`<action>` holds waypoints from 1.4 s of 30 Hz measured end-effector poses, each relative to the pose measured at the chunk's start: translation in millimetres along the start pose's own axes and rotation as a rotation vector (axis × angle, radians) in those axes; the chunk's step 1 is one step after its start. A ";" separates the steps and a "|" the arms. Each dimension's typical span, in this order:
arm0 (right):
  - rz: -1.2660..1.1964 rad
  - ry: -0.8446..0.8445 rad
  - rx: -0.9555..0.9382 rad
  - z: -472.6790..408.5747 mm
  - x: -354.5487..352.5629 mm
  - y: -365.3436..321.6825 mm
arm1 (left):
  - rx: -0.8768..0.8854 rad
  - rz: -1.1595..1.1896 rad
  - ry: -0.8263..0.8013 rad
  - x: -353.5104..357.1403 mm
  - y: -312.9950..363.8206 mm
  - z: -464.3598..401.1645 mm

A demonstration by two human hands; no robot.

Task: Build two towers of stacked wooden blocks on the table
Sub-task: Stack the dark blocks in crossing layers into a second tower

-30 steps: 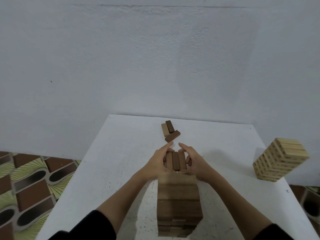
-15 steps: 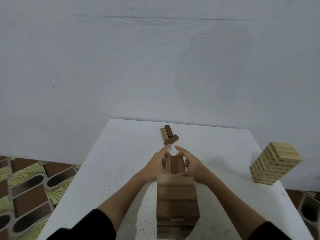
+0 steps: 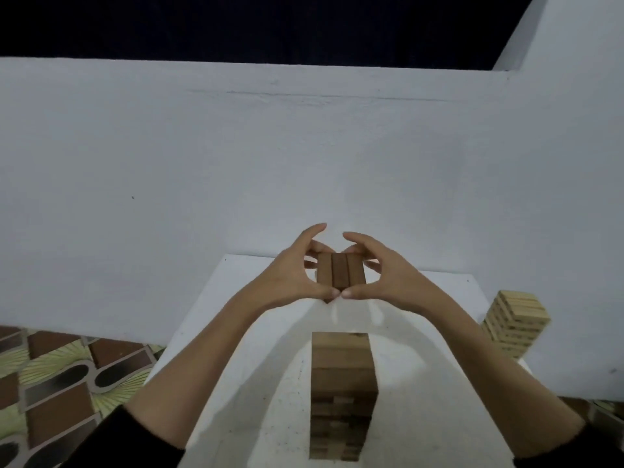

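Observation:
A tall tower of dark wooden blocks (image 3: 342, 383) stands on the white table (image 3: 236, 332) close in front of me. Beyond its top, my left hand (image 3: 297, 275) and my right hand (image 3: 388, 275) together hold a row of three dark blocks (image 3: 341, 274) laid side by side. Fingers curl over the far end and sides, and both thumbs meet at the near end. A strip of table shows between the held row and the tower's top. A second tower of light wooden blocks (image 3: 515, 324) stands at the table's right edge.
A white wall rises just behind the table. Patterned floor tiles (image 3: 50, 383) lie to the left, below the table edge. The loose blocks on the far side of the table are hidden behind my hands.
The row of three blocks between my hands now sits apart from the dark tower's top instead of right against it. The view has tilted upward, and the loose far blocks have dropped out of sight.

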State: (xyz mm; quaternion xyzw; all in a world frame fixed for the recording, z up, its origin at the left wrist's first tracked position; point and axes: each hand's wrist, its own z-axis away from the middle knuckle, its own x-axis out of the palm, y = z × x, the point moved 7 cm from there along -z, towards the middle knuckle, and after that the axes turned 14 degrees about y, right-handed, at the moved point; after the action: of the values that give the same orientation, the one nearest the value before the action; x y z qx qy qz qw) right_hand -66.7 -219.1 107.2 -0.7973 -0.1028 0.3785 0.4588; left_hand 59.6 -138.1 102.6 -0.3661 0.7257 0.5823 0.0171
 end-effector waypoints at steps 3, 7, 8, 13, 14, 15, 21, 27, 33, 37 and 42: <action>-0.001 0.005 -0.028 20.2 -7.4 -25.3 | 0.022 -0.017 0.005 -11.4 24.5 18.6; 0.014 0.007 -0.040 54.5 -7.4 -43.7 | 0.047 -0.052 -0.014 -14.4 42.0 53.0; 0.019 0.007 -0.043 59.9 -7.2 -45.3 | 0.053 -0.065 -0.014 -14.1 43.5 58.7; 0.047 -0.012 -0.025 89.9 -2.6 -45.8 | 0.056 -0.098 -0.028 -8.9 45.4 89.0; 0.054 -0.017 -0.023 93.8 -1.2 -44.8 | 0.052 -0.098 -0.032 -7.2 44.6 93.1; 0.060 -0.018 -0.020 97.0 0.4 -43.6 | 0.049 -0.100 -0.037 -5.7 43.9 96.6; 0.074 -0.030 0.007 108.7 8.1 -33.4 | 0.027 -0.111 -0.053 0.9 37.5 109.6; 0.085 -0.063 0.014 110.1 8.3 -29.8 | 0.024 -0.117 -0.069 3.8 30.1 112.7; 0.112 -0.084 0.017 113.4 6.5 -27.1 | 0.007 -0.096 -0.068 7.3 22.4 115.8; 0.110 -0.075 0.019 113.7 6.3 -26.4 | -0.006 -0.082 -0.051 8.4 19.1 115.3; 0.119 -0.072 0.019 112.8 8.0 -25.3 | -0.010 -0.066 -0.046 8.5 16.3 115.5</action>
State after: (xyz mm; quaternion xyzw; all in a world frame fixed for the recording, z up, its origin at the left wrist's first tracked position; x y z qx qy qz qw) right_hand -135.2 -127.2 90.6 -0.7835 -0.0681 0.4343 0.4392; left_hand -2.0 -42.5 75.2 -0.3765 0.7096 0.5934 0.0510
